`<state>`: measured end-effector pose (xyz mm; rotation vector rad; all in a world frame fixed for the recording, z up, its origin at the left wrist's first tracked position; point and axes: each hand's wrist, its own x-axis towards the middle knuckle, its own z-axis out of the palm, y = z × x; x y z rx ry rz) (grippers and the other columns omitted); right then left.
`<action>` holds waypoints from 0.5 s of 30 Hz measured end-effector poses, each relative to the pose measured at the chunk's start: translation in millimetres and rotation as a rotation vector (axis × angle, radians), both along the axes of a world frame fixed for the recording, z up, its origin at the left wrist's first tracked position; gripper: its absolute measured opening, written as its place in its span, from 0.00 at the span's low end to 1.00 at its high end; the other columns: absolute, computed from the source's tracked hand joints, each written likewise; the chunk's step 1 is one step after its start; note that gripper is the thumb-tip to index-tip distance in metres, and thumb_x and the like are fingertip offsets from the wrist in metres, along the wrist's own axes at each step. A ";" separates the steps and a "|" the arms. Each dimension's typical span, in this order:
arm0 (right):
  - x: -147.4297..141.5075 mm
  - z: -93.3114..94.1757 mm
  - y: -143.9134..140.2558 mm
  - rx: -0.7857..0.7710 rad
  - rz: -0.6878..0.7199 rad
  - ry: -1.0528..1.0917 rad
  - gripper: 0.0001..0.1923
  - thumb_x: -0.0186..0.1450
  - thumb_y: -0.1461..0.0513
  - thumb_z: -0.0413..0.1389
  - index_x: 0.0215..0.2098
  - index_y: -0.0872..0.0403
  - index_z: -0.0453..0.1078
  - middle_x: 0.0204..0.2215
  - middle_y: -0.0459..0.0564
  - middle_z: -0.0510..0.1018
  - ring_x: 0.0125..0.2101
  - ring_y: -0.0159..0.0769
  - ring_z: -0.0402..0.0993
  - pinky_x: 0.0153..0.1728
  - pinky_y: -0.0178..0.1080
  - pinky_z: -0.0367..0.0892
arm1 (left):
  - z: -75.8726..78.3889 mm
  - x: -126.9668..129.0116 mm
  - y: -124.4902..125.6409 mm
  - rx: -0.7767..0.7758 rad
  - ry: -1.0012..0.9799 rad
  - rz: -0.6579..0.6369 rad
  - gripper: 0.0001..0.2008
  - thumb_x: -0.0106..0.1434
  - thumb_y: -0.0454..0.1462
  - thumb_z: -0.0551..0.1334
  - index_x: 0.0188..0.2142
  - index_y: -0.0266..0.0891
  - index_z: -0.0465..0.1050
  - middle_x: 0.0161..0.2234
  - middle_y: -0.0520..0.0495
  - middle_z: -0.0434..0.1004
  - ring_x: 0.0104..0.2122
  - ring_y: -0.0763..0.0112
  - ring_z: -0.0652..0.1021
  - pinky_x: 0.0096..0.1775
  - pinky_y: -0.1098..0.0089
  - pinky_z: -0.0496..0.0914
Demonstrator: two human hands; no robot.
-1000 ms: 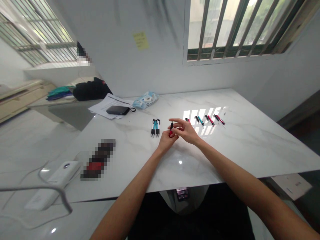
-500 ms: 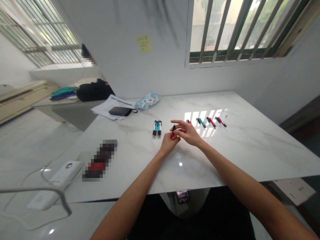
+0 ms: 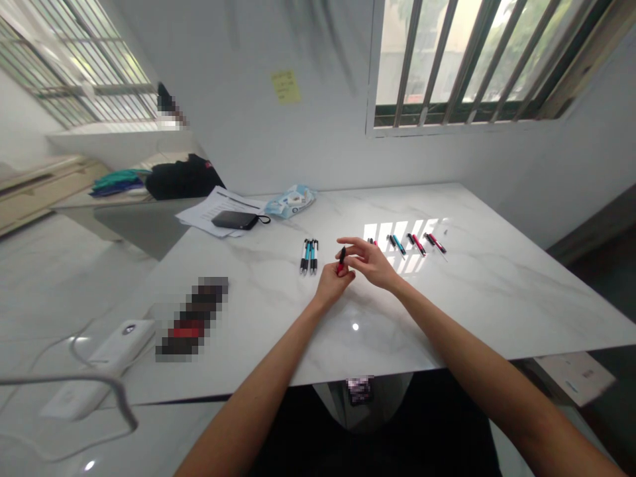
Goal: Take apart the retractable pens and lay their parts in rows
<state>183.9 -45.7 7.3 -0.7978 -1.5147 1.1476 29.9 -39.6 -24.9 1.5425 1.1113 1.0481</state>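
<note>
Upright in the fist of my left hand (image 3: 330, 283) stands a red and black pen (image 3: 341, 261), its dark end pointing up. My right hand (image 3: 373, 265) reaches over from the right, thumb and bent fingers round the dark end while other fingers stay stretched out. A row of assembled white or blue pens (image 3: 309, 257) with black grips lies just left of my hands. To the right lie groups of pen parts: a blue barrel (image 3: 399, 244), a red barrel (image 3: 418, 244) and another red barrel (image 3: 437, 242), each beside black pieces. My right hand partly covers one more group.
A black pouch-like case (image 3: 234, 220) with a strap rests on printed papers (image 3: 199, 217), beside a blue-white packet (image 3: 292, 201). A white power strip or bank (image 3: 102, 371) with a grey cable (image 3: 112, 384) is at left. A blurred-out dark item (image 3: 193, 318) lies nearer me.
My view has shifted slightly, so the scene sits a little further left. Both hands stay together at the pen, with only a slight shift of the fingers.
</note>
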 end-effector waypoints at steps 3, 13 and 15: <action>-0.5 0.7 -0.4 0.024 -0.039 -0.005 0.27 0.62 0.57 0.66 0.59 0.48 0.72 0.46 0.51 0.83 0.45 0.39 0.80 0.49 0.43 0.76 | 1.8 0.5 -0.1 0.008 0.008 -0.002 0.21 0.49 0.42 0.64 0.21 0.43 0.48 0.20 0.58 0.50 0.24 0.77 0.55 0.28 0.71 0.53; -0.3 0.7 -1.8 -0.029 -0.037 0.049 0.27 0.62 0.53 0.67 0.58 0.50 0.72 0.43 0.51 0.84 0.44 0.41 0.82 0.49 0.46 0.78 | 1.1 0.2 -1.1 -0.007 -0.003 -0.008 0.20 0.50 0.40 0.64 0.21 0.43 0.48 0.19 0.59 0.52 0.24 0.77 0.56 0.28 0.71 0.53; 0.3 1.3 -1.9 -0.025 -0.054 0.072 0.27 0.63 0.52 0.66 0.58 0.51 0.72 0.43 0.52 0.85 0.46 0.42 0.82 0.50 0.46 0.78 | 0.6 0.7 -1.1 0.000 -0.023 -0.024 0.20 0.51 0.39 0.64 0.22 0.43 0.47 0.19 0.59 0.51 0.23 0.77 0.55 0.28 0.71 0.52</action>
